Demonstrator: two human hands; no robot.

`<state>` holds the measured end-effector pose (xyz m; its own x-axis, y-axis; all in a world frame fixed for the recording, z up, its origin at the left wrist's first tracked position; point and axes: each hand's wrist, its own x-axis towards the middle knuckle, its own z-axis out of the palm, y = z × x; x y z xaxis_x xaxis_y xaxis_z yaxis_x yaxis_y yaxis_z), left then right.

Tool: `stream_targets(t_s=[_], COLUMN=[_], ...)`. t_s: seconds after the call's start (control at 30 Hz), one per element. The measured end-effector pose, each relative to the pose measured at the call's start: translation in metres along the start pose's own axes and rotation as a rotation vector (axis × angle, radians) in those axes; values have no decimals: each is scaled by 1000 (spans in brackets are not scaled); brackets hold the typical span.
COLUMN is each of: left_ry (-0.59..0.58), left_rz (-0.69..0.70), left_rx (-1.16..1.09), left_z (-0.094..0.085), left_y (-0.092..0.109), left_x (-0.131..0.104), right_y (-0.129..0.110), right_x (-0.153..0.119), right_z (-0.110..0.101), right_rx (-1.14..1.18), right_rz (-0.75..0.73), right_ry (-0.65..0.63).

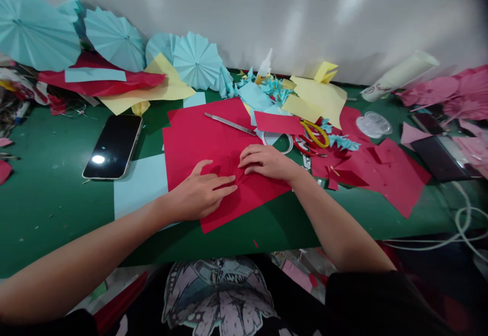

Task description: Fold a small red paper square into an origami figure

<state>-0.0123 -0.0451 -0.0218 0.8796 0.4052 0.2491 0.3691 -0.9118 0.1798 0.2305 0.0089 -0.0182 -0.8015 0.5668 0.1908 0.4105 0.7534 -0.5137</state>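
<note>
Several sheets of red paper (198, 148) lie stacked in front of me, and both hands work at their middle. My left hand (204, 192) rests on the paper with its fingers stretched out and the thumb raised apart. Opposite it, my right hand (269, 162) has bent fingers closed at a creased red spot between the hands; its thumb is hidden. Just beyond the hands, a slim metal cutter (229, 123) lies across the red sheets. Under the stack, a light blue sheet (139, 186) sticks out at the left.
A phone (113, 147) lies left on the green table (46, 199). Pleated blue paper fans (197, 62) stand along the wall. Yellow-handled scissors (314, 133), a tape roll (281, 143), a glue bottle (264, 66) and red scraps (398, 178) lie behind and right.
</note>
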Motion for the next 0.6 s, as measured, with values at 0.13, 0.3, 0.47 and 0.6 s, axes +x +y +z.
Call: stream_targets(t_s=[0.13,0.3,0.47,0.6], left_ry=[-1,-3,-7,-14], left_rz=[3,20,10,6], left_rx=[12,28,8,10], left_z=[-1,-1,0,1], left_y=[0,0,0,0], left_x=[0,0,-1,-1], right_y=[-2,0,2,1], right_x=[1,-1,-1,0], right_z=[-3,-3,-2,-3], right_rx=[0,10,13,26], right_rz=[20,48,40,51], right_ry=[-26,-29,-19,-16])
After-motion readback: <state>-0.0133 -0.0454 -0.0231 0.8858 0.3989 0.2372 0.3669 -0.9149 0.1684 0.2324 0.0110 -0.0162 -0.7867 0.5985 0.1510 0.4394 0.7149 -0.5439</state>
